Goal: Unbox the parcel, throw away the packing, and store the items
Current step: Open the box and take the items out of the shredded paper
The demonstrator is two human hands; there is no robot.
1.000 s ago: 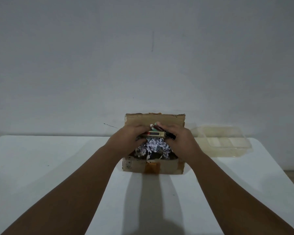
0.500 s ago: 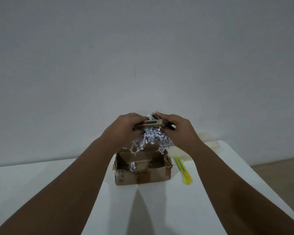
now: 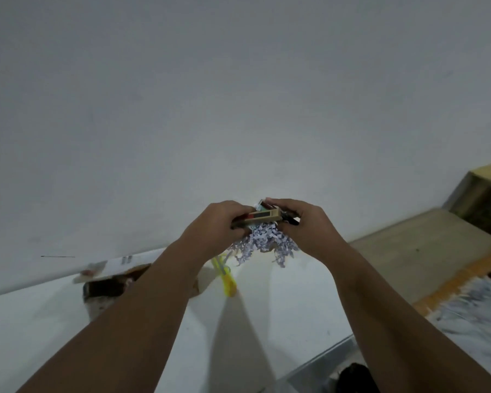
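Note:
Both hands hold one bundle in the air above the table's right part. My left hand (image 3: 214, 226) and my right hand (image 3: 309, 225) grip a small tan box with a dark and red panel (image 3: 262, 217) plus other small items, with a clump of white shredded paper (image 3: 262, 245) hanging beneath. The open cardboard parcel (image 3: 108, 287) stands on the white table (image 3: 281, 307) at the left, partly hidden by my left forearm.
A yellow utility knife (image 3: 226, 279) lies on the table between my arms. To the right, off the table, is a bin or box with an orange rim (image 3: 451, 282) holding shredded paper. A wooden shelf (image 3: 482, 194) stands at the far right. A wall is behind.
My hands lifted the items and shredded paper out of the parcel and carried them to the right. The view swung right, so the parcel now lies at the left.

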